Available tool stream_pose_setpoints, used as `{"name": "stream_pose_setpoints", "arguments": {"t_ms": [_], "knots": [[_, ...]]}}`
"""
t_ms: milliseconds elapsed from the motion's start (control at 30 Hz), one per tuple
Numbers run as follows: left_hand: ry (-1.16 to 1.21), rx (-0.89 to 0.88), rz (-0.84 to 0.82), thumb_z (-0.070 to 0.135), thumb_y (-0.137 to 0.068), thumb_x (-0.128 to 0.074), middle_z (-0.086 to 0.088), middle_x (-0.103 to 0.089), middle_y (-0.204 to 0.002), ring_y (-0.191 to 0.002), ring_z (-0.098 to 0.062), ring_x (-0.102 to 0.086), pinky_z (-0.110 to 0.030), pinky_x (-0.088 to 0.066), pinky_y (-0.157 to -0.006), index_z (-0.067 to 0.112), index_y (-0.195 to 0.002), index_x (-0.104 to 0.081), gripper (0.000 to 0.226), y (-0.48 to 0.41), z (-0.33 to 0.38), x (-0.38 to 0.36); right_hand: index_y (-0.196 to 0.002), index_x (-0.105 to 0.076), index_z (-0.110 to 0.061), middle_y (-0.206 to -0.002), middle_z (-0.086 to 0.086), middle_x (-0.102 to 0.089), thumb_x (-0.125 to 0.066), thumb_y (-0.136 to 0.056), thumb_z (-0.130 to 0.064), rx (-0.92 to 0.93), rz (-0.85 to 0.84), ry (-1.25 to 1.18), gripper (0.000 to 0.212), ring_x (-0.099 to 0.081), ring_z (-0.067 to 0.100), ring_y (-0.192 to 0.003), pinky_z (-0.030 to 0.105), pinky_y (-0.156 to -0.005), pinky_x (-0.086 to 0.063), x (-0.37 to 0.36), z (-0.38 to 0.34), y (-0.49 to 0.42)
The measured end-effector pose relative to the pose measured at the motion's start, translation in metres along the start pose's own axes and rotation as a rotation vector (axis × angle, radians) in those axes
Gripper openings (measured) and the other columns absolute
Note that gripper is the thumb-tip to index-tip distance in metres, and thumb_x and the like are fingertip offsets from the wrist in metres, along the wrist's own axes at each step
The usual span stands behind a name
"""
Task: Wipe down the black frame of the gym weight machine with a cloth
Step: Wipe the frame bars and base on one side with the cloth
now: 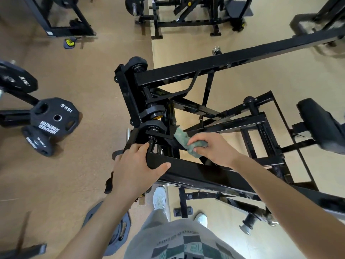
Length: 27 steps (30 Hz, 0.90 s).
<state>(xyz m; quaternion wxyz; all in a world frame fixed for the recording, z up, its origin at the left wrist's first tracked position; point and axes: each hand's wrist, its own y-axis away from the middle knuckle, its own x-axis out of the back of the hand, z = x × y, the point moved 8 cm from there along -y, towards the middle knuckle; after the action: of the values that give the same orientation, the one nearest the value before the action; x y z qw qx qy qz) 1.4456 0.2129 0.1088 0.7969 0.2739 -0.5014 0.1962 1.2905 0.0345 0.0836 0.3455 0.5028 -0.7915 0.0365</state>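
Wiping the machine frame
Your right hand [214, 149] grips the crumpled green cloth [183, 140] against the black steel frame [205, 174]; your left hand [137, 169] clasps its beam end.

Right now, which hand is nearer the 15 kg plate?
Left. The left hand grips the frame beam, right of the 15 kg plate; the right hand, holding the cloth, is farther right.

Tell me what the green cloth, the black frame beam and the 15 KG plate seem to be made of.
Cloth: soft fabric, perhaps terry, matte and fuzzy, crumpled in the right hand. Frame beam: probably painted steel, glossy black with sharp edges and reflections. 15 KG plate: likely rubber-coated, matte black with white print; core hidden.
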Motion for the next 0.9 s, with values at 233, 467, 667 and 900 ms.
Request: {"name": "stream_pose_setpoints", "arguments": {"t_ms": [233,467,667,900], "knots": [[0.299,-0.031,-0.162,0.07,-0.075,-0.069,0.019,-0.062,-0.121,-0.111,-0.006,-0.06,-0.036,-0.05,-0.098,0.031,-0.132,-0.063,0.07,-0.013,-0.023,0.008,-0.1,-0.069,-0.034,-0.099,-0.014,-0.068,-0.071,-0.091,-0.019,-0.112,-0.118,0.271,0.018,-0.061,0.004,-0.095,0.024,-0.082,-0.045,0.027,-0.005,0.003],[0.75,-0.055,0.04,0.025,-0.092,-0.073,0.025,-0.071,-0.107,-0.102,0.005,-0.063,-0.012,-0.05,-0.086,0.034,-0.12,-0.07,0.03,-0.037,-0.063,0.046,-0.114,-0.06,-0.023,-0.095,-0.016,-0.068,-0.072,-0.09,-0.013,0.123,-0.036,-0.108,0.028,-0.062,-0.003,-0.088,0.008,-0.073,-0.045,-0.01,-0.093,-0.037],[1.082,-0.131,-0.195,0.016,-0.083,-0.078,0.008,-0.068,-0.125,-0.105,-0.012,-0.07,-0.028,-0.059,-0.085,0.03,-0.134,-0.062,0.055,-0.057,-0.086,0.044,-0.105,-0.062,-0.02,-0.098,-0.012,-0.068,-0.071,-0.091,-0.018,0.269,-0.021,-0.091,0.016,-0.061,0.0,-0.089,0.01,-0.074,-0.046,-0.052,-0.155,-0.078],[1.24,0.124,-0.07,0.005,-0.088,-0.074,0.001,-0.068,-0.074,-0.069,-0.009,-0.065,-0.022,-0.056,-0.065,0.019,-0.118,-0.069,0.034,-0.077,-0.143,0.022,-0.111,-0.072,-0.017,-0.103,-0.005,-0.069,-0.068,-0.094,-0.028,0.322,-0.063,0.342,0.02,-0.058,0.014,-0.098,0.034,-0.09,-0.046,-0.076,-0.156,-0.115]]}}
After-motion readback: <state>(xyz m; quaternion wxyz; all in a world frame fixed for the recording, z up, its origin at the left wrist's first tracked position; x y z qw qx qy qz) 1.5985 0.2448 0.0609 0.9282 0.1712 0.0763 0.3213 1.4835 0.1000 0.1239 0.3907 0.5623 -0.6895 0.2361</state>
